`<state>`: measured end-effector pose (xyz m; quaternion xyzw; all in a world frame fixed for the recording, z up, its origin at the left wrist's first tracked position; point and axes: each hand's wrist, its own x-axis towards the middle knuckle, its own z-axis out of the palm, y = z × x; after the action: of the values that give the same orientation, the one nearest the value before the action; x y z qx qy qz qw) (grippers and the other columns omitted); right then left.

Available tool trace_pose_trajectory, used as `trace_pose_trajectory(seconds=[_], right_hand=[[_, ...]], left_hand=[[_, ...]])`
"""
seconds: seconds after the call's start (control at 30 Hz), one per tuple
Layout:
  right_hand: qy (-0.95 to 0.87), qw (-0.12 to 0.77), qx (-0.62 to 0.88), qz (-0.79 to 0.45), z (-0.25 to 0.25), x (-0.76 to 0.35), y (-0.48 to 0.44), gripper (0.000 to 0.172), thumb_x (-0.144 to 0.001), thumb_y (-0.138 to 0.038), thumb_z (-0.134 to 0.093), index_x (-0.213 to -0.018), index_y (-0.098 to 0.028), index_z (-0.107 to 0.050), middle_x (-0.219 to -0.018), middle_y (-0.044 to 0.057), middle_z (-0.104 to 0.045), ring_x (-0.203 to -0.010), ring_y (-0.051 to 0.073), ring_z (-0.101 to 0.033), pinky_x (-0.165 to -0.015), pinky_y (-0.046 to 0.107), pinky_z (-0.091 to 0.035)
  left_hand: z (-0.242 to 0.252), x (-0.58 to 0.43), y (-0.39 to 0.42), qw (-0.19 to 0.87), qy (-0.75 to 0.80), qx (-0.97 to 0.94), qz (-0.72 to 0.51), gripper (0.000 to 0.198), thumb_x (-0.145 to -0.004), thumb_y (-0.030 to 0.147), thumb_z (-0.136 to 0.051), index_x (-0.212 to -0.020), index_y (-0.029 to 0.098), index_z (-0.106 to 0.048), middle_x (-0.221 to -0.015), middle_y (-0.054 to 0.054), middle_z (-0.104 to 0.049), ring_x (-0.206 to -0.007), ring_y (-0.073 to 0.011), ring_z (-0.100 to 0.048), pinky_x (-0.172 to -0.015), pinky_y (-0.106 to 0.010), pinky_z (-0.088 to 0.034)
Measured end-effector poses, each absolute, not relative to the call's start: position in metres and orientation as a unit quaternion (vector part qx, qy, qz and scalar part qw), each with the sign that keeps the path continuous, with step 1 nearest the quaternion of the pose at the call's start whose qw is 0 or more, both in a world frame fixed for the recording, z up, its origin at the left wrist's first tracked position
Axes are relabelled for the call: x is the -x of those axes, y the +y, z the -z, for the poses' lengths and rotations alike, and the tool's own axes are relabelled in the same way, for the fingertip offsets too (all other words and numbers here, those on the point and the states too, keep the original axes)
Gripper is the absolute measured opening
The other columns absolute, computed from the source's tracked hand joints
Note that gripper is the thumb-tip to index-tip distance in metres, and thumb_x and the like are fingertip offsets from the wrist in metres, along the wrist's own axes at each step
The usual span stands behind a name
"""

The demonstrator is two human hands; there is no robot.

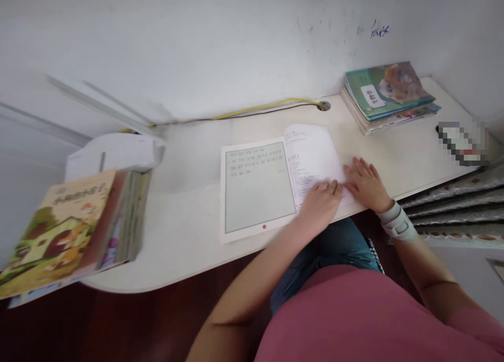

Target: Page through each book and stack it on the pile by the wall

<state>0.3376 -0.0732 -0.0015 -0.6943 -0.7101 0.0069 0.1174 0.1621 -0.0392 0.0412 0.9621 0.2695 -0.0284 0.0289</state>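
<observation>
An open white booklet (275, 173) lies on the white desk (185, 220), with a green-tinted page on its left side and printed text on its right page. My left hand (321, 202) rests on the lower part of the right page, fingers curled down and pressed onto the paper. Beside it, my right hand (366, 183) lies flat on the page's right edge with fingers stretched out. A grey band (397, 223) wraps my right wrist.
A stack of picture books (79, 231) sits at the desk's left end, with a white object (118, 152) behind it. Another book stack (388, 97) stands at the back right. A yellow cable (268, 108) runs along the wall. Patterned fabric (452, 210) lies at right.
</observation>
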Motion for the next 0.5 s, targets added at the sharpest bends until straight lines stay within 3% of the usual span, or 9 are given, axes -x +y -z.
trace_pose_trajectory(seconds=[0.07, 0.13, 0.23, 0.3, 0.5], right_hand=[[-0.725, 0.104, 0.681, -0.006, 0.0, -0.341, -0.071, 0.043, -0.094, -0.034, -0.046, -0.134, -0.022, -0.054, -0.149, 0.016, -0.041, -0.138, 0.034, -0.037, -0.109, 0.056, -0.031], [-0.73, 0.106, 0.676, 0.001, 0.001, -0.342, -0.07, 0.041, -0.095, -0.034, -0.044, -0.134, -0.024, -0.054, -0.148, 0.015, -0.043, -0.137, 0.033, -0.039, -0.109, 0.056, -0.03], [-0.729, 0.114, 0.674, 0.015, 0.005, -0.342, -0.07, 0.041, -0.096, -0.035, -0.044, -0.134, -0.025, -0.055, -0.147, 0.014, -0.044, -0.137, 0.032, -0.039, -0.109, 0.055, -0.03], [-0.732, 0.117, 0.671, 0.022, 0.007, -0.341, -0.071, 0.041, -0.095, -0.036, -0.044, -0.133, -0.025, -0.056, -0.147, 0.013, -0.045, -0.137, 0.031, -0.039, -0.109, 0.054, -0.031], [-0.731, 0.143, 0.667, 0.014, 0.007, -0.343, -0.072, 0.04, -0.096, -0.035, -0.043, -0.131, -0.023, -0.057, -0.145, 0.013, -0.048, -0.136, 0.03, -0.041, -0.109, 0.053, -0.031]], left_hand=[[-0.056, -0.163, -0.017, 0.064, 0.214, -0.972, 0.08, 0.036, -0.096, 0.015, -0.037, -0.122, 0.01, -0.061, -0.122, -0.013, -0.067, -0.107, -0.0224, -0.063, -0.094, -0.034, -0.046], [-0.068, -0.168, 0.007, 0.074, 0.21, -0.97, 0.097, 0.033, -0.094, 0.022, -0.044, -0.121, 0.013, -0.061, -0.127, -0.013, -0.064, -0.116, -0.024, -0.059, -0.1, -0.037, -0.042], [-0.075, -0.178, 0.038, 0.036, 0.292, -0.95, 0.106, 0.06, -0.089, 0.041, -0.056, -0.138, 0.009, -0.047, -0.15, -0.021, -0.037, -0.141, -0.0344, -0.03, -0.114, -0.053, -0.021], [-0.073, -0.183, 0.053, 0.031, 0.329, -0.934, 0.136, 0.081, -0.085, 0.054, -0.057, -0.145, 0.005, -0.035, -0.155, -0.026, -0.024, -0.146, -0.0378, -0.016, -0.114, -0.06, -0.01], [-0.056, -0.186, 0.066, 0.064, 0.329, -0.925, 0.18, 0.093, -0.084, 0.066, -0.047, -0.15, 0.004, -0.022, -0.157, -0.024, -0.016, -0.147, -0.0355, -0.012, -0.113, -0.064, -0.004]])
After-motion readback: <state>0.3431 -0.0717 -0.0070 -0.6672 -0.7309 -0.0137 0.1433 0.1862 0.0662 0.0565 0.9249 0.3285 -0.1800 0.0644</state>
